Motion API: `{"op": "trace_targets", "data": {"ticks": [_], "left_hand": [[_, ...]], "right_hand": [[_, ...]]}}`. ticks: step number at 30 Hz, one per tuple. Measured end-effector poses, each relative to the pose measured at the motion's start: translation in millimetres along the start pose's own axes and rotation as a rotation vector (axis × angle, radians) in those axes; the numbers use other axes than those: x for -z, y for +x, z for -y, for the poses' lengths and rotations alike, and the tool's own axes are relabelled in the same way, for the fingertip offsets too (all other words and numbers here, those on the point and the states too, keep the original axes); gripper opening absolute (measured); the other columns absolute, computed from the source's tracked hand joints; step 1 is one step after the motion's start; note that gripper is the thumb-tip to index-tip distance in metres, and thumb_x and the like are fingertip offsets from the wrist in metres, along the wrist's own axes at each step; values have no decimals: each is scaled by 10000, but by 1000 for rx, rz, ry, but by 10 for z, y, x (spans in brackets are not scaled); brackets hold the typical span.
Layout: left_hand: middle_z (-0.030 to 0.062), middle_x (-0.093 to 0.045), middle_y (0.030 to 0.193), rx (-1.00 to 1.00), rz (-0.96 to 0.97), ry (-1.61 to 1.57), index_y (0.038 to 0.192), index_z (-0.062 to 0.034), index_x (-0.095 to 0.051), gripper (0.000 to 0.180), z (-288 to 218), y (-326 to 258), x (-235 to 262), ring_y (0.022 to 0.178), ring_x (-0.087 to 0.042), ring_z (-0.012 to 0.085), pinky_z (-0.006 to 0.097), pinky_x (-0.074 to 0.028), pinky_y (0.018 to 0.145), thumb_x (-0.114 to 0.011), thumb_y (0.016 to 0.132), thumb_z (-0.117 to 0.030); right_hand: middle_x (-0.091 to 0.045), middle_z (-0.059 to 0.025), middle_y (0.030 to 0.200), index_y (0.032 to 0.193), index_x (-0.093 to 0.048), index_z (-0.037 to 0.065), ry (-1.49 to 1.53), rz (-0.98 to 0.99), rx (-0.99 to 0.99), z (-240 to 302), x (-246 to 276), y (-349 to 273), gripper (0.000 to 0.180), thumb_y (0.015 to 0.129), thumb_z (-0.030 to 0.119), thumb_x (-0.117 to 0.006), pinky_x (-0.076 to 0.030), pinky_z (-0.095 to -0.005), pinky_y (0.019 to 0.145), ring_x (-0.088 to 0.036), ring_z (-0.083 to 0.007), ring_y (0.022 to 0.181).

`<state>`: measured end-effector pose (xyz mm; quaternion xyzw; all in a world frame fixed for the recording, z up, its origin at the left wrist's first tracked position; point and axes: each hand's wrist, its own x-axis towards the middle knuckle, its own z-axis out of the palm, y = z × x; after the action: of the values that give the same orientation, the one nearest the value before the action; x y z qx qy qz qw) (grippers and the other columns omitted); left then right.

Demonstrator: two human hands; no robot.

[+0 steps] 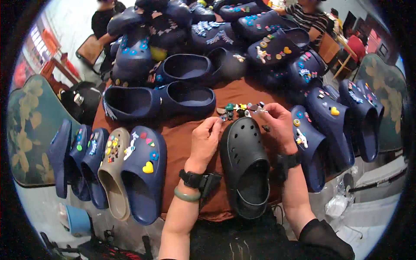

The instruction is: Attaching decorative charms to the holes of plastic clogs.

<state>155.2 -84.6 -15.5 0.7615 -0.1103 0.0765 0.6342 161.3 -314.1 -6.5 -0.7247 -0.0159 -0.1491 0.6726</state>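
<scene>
A black clog (245, 151) with holes in its upper lies in front of me, toe pointing away, with no charms on it. Just past its toe is a small heap of colourful shoe charms (236, 110). My right hand (279, 125) is to the right of the toe, thumb and fingers pinched on a small shoe charm at the heap's edge. On the other side, my left hand (204, 141) is closed, its fingertips together beside the heap. Whatever those fingertips hold is too small to make out.
Navy clogs with charms (145, 171) and a beige clog (115, 173) line the left side. More navy clogs (327, 125) stand on the right. Behind, dark clogs (186, 93) are piled on the brown cloth (186, 138). Other people (307, 19) sit across the table.
</scene>
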Motion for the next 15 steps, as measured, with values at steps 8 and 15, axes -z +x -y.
{"op": "trace_targets", "data": {"ticks": [8,15], "left_hand": [[-10,-617,791,161,263,-482,1082,-40,-625,292,-101,-78,-132,621,-495,26,155,-367,524,-546,953,-290],[-1,-635,803,351,250,-671,1029,-25,-624,200,-52,-5,105,591,-523,42,175,-401,507,-616,899,-177]], "right_hand": [[-655,-54,898,832,-648,24,-193,248,313,153,-261,-201,146,716,-28,-718,-467,-283,786,-595,-157,873],[-654,-50,952,969,-653,30,-21,361,289,242,-302,-194,177,795,50,-682,-445,-309,866,-597,-185,940]]}}
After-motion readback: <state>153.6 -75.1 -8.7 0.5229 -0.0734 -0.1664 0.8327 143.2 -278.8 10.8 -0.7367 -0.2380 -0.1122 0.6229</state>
